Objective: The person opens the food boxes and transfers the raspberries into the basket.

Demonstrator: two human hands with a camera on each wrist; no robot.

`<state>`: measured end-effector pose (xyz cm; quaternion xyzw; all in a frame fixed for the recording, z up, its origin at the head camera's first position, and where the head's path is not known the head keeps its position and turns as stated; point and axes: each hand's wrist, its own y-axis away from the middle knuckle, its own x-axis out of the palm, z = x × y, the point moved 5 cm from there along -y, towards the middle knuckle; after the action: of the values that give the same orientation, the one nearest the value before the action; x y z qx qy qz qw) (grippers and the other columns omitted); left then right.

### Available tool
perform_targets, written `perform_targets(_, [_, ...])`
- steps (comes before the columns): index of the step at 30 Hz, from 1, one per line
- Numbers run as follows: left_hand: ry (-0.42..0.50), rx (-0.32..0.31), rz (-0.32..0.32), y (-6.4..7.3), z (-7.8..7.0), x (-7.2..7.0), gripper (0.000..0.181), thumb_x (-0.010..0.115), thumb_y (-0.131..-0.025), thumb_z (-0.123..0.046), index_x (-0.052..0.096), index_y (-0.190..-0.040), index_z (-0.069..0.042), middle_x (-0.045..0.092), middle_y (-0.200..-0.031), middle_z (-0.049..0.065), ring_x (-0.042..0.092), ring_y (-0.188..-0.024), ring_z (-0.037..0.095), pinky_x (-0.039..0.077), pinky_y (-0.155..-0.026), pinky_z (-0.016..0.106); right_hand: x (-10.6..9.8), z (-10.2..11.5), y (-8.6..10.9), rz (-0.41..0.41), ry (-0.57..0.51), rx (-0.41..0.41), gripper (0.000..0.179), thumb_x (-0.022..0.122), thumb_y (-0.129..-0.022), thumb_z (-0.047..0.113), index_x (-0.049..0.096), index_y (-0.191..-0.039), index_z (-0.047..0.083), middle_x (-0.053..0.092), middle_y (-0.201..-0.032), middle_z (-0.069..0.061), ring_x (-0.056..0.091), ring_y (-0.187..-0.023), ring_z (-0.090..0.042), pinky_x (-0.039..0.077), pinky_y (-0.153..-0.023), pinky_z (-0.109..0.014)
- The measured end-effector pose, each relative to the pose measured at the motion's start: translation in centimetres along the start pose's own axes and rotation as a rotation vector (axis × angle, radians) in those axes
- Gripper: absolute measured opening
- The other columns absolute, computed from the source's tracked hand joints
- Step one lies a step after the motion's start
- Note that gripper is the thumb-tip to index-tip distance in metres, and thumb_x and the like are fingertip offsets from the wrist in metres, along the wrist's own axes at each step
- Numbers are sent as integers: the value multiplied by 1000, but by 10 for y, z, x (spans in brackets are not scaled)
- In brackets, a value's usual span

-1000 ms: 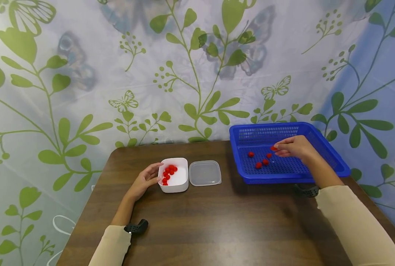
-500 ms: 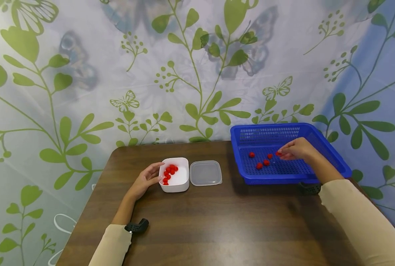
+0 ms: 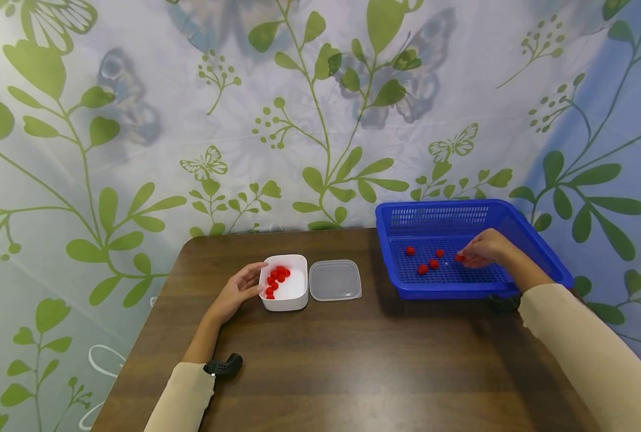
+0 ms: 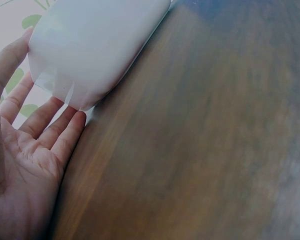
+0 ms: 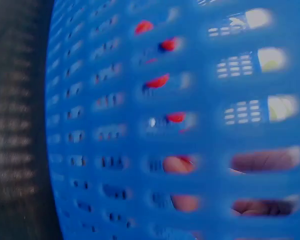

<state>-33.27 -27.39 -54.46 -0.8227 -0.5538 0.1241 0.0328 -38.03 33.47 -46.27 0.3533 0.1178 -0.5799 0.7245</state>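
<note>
My left hand (image 3: 238, 293) rests against the left side of a small square white container (image 3: 286, 305), its fingertips and thumb touching the wall. In the left wrist view the fingers (image 4: 65, 135) lie fairly straight and spread along the container's lower side. Several small red berry-like pieces (image 3: 280, 270) lie inside, toward the left. My right hand (image 3: 487, 247) reaches into a blue perforated plastic basket (image 3: 455, 294) and pinches a red berry-like piece (image 3: 459, 258). Several more red pieces (image 3: 423, 269) lie on the basket floor. Through the basket's slots, the right wrist view shows parts of the fingers (image 5: 180, 164).
A translucent flat lid (image 3: 335, 280) lies just right of the white container on the brown wooden table (image 3: 320, 354). Behind the table hangs a leaf- and butterfly-patterned cloth (image 3: 277, 132). The basket's raised walls surround the right hand.
My right hand, pinching a red piece, has shifted slightly right and toward me inside the basket, and its fingers have drawn in. The left hand stays at the white container.
</note>
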Motion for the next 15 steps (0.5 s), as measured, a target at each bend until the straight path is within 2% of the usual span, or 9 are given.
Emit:
perform_targets(6, [1, -7, 0, 1, -1, 1, 53, 65, -96, -6, 48, -146, -7, 47, -152, 16, 41, -142, 29, 36, -114, 26, 1, -5, -2, 18, 54, -22, 22, 63, -95, 3, 71, -97, -18, 73, -76, -15, 73, -70, -24, 62, -68, -40])
perform_targets(15, [-10, 3, 1, 1, -2, 0, 53, 64, -96, -3, 47, -147, -4, 46, -152, 18, 41, -141, 29, 32, -118, 39, 6, -6, -4, 29, 98, 3, 21, 65, -95, 4, 70, -94, -16, 72, -73, -11, 73, -70, -25, 62, -69, -43])
